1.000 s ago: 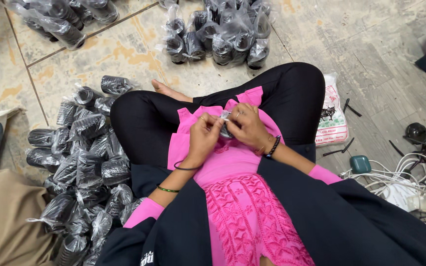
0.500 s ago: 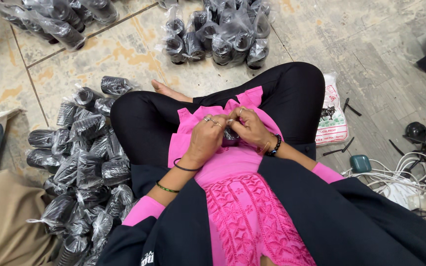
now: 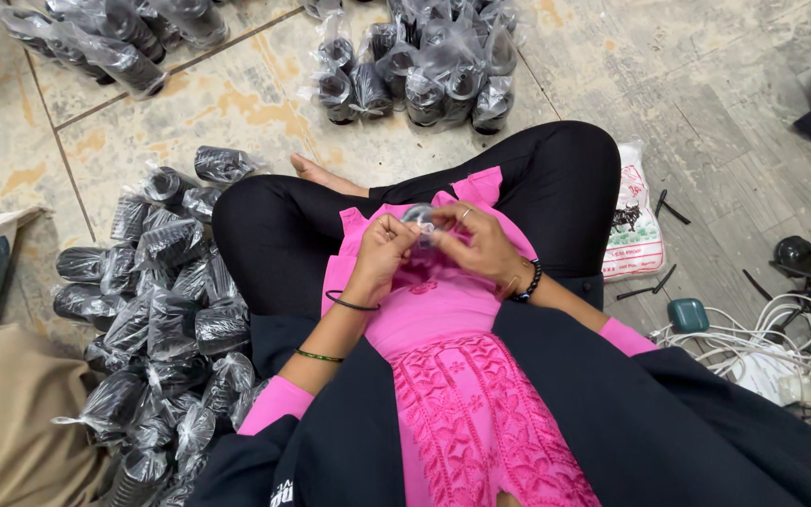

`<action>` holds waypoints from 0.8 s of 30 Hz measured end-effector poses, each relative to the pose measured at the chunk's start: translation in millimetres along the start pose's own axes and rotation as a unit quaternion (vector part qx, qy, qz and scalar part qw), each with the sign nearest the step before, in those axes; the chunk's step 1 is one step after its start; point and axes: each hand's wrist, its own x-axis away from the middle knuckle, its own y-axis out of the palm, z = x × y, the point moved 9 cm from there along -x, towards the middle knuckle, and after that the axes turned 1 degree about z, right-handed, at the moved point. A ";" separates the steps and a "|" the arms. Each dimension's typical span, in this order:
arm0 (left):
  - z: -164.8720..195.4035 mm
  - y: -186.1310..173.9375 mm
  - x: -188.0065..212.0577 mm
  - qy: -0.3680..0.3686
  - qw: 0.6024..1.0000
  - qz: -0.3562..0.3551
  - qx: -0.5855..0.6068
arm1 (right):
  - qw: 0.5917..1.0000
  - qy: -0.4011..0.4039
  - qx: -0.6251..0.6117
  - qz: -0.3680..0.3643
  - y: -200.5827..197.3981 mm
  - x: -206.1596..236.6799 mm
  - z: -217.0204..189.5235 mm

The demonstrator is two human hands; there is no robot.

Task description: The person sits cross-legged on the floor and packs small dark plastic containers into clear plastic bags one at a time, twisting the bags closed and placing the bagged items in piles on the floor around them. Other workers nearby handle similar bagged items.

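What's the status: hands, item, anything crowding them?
Left hand and right hand together over lap, pinching a small clear plastic piece. Bagged black parts heaped at the left. Nothing between the hands.

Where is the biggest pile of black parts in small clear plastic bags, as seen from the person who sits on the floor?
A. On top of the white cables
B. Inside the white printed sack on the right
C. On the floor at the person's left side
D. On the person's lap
C: the big pile of bagged black parts lies on the tiled floor beside the person's left knee.
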 end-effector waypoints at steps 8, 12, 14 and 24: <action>90.6 31.6 48.9 0.345 0.865 0.077 -0.356 | 0.995 0.045 -0.019 0.089 -4.9 -1.0 20.9; 114.9 52.1 79.5 0.437 0.764 0.108 -0.462 | 0.989 0.037 0.060 0.127 -10.5 -0.6 23.3; 109.6 48.5 71.2 0.384 0.772 0.116 -0.493 | 0.984 -0.020 0.118 0.130 -11.7 -0.5 10.7; 31.1 -1.1 -12.5 -0.051 0.990 -0.014 -0.129 | 0.926 -0.225 0.304 -0.003 22.6 10.1 -54.3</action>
